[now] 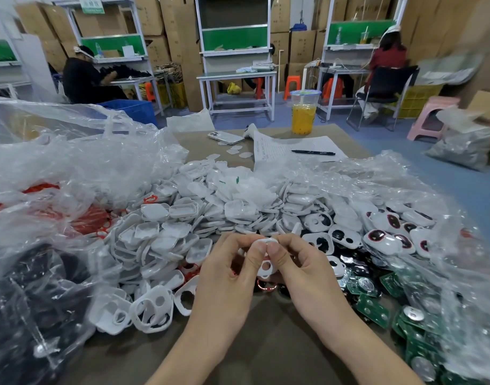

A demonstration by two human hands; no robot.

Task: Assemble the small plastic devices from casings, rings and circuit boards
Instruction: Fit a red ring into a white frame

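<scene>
A white plastic casing with round holes is held upright between both hands over the table's front middle. My left hand pinches its left side and my right hand pinches its right side, thumbs meeting on its face. A red ring shows just beneath the casing. A big heap of white casings spreads behind the hands. Red rings lie in a clear bag at left. Green circuit boards lie at right, beside finished white devices with dark windows.
Crinkled clear plastic bags surround the heap on both sides; a dark bag sits at the near left. A phone, a paper sheet with a pen and a cup of orange drink stand at the far edge. Other people sit at benches behind.
</scene>
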